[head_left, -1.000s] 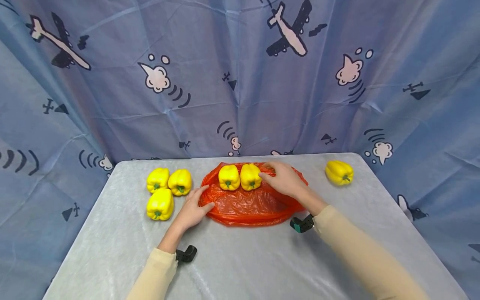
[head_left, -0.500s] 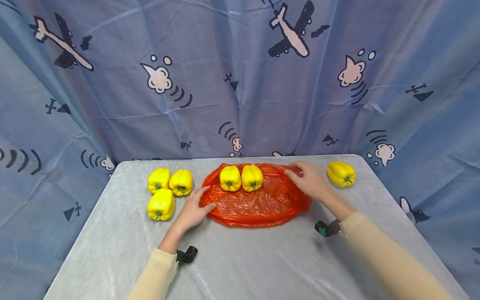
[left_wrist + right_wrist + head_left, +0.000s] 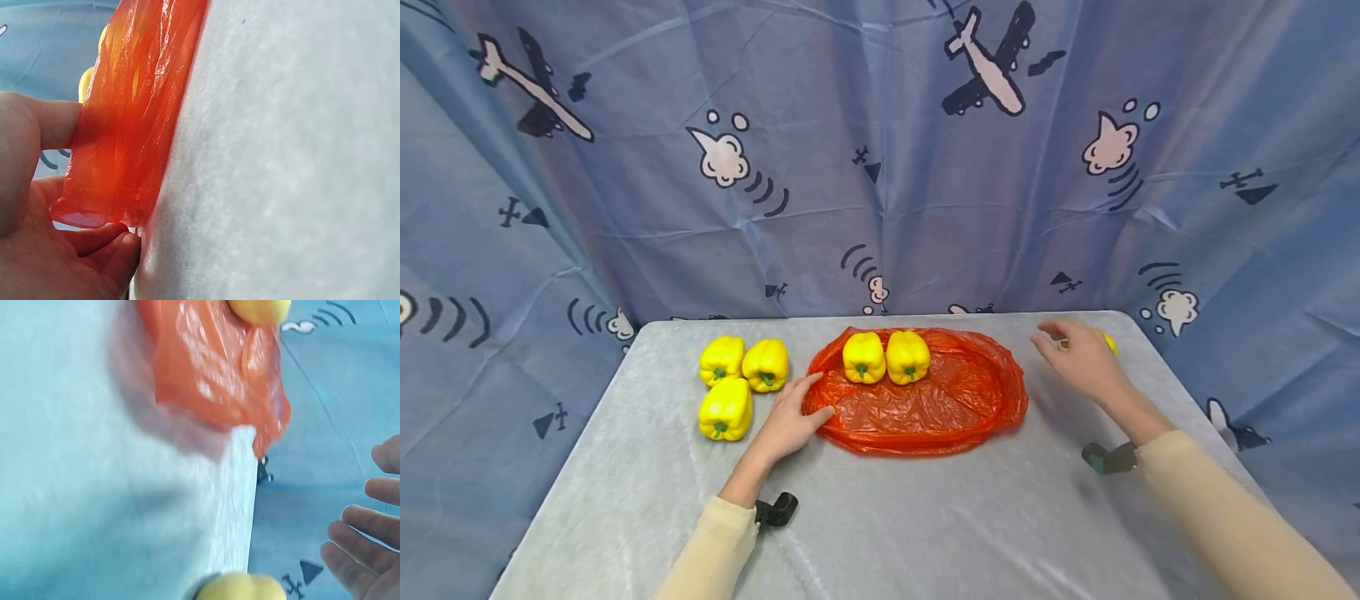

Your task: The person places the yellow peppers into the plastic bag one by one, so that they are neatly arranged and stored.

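A red plastic bag (image 3: 917,408) lies spread wide on the table, its mouth up. Two yellow bell peppers (image 3: 864,358) stand side by side in its back part. My left hand (image 3: 790,421) holds the bag's left rim; in the left wrist view the thumb goes behind the thin plastic, with curled fingers (image 3: 122,256) at the bag's end. To the right of the bag, my right hand (image 3: 1086,358) is in the air, fingers relaxed and holding nothing. It covers most of a lone yellow bell pepper (image 3: 1110,342), which also shows at the bottom of the right wrist view.
Three more yellow bell peppers (image 3: 726,408) sit grouped on the table left of the bag. The table (image 3: 880,533) has a pale grey cover. A blue curtain (image 3: 820,100) with airplane prints hangs directly behind its back edge.
My right hand has moved right, from beside the peppers in the bag, past the bag's right rim, to the lone pepper. My left hand has stayed at the left rim.
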A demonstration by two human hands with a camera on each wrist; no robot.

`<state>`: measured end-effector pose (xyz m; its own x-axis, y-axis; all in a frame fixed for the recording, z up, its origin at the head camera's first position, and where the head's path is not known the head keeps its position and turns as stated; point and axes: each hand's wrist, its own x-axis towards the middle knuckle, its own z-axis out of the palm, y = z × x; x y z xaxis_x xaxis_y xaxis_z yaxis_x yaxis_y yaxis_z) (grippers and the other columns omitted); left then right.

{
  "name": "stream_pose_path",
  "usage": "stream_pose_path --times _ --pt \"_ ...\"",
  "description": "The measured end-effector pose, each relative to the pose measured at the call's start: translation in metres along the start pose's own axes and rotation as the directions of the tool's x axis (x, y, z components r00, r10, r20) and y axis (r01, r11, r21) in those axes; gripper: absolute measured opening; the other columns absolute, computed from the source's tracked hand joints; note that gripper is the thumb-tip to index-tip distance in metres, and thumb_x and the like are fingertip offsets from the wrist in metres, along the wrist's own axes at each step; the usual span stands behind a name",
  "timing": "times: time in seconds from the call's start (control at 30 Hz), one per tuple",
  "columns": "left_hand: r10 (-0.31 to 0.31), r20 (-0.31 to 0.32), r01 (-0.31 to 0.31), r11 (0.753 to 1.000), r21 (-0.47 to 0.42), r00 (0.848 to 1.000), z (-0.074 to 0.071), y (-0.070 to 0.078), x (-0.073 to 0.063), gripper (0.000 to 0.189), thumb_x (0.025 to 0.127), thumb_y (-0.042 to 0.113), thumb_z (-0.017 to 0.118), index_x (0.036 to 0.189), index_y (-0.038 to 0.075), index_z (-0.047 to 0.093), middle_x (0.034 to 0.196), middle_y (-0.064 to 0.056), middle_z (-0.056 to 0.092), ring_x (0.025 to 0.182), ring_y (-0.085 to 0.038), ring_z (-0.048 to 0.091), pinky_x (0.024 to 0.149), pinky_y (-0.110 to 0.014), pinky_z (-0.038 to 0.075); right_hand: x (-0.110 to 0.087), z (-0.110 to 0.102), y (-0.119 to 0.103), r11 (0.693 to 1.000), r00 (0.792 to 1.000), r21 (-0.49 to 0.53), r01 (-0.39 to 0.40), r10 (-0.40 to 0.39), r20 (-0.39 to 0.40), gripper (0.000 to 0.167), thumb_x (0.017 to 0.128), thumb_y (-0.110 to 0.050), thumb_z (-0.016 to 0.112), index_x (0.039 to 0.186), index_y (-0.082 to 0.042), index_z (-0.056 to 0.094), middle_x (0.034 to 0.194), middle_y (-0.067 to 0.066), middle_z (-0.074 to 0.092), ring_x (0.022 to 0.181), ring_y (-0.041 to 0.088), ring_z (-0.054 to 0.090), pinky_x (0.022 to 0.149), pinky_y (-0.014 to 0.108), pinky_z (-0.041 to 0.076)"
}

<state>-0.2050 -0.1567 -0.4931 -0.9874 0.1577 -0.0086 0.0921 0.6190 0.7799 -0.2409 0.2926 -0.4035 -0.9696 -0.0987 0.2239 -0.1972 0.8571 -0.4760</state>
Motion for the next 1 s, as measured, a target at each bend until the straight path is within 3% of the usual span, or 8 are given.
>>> stream_pose_path --times 0.6,1.0 --pt "-0.009 0.009 0.009 1.000 -0.003 1.000 -0.002 0.002 -0.001 0.064 0.096 0.026 0.069 0.153 0.011 0.044 0.156 -0.021 0.036 0.144 -0.039 0.033 0.115 -0.060 0.028 0.004 -0.032 0.050 0.991 0.990 -0.041 -0.126 0.124 -0.065 0.057 0.105 -0.041 0.048 0.131 0.009 0.056 0.126 0.033 0.055 0.113 0.051 0.052 0.094 0.067 0.043" --pt "0.003 0.000 -0.003 1.000 -0.012 1.000 -0.001 0.002 -0.001 0.064 0.095 0.025 0.069 0.152 0.010 0.045 0.153 -0.021 0.039 0.144 -0.039 0.034 0.116 -0.059 0.028 0.003 -0.023 0.082 0.977 0.976 -0.028 -0.214 0.212 -0.041 0.060 0.106 -0.040 0.047 0.138 0.010 0.049 0.135 0.038 0.044 0.121 0.053 0.042 0.096 0.070 0.038"
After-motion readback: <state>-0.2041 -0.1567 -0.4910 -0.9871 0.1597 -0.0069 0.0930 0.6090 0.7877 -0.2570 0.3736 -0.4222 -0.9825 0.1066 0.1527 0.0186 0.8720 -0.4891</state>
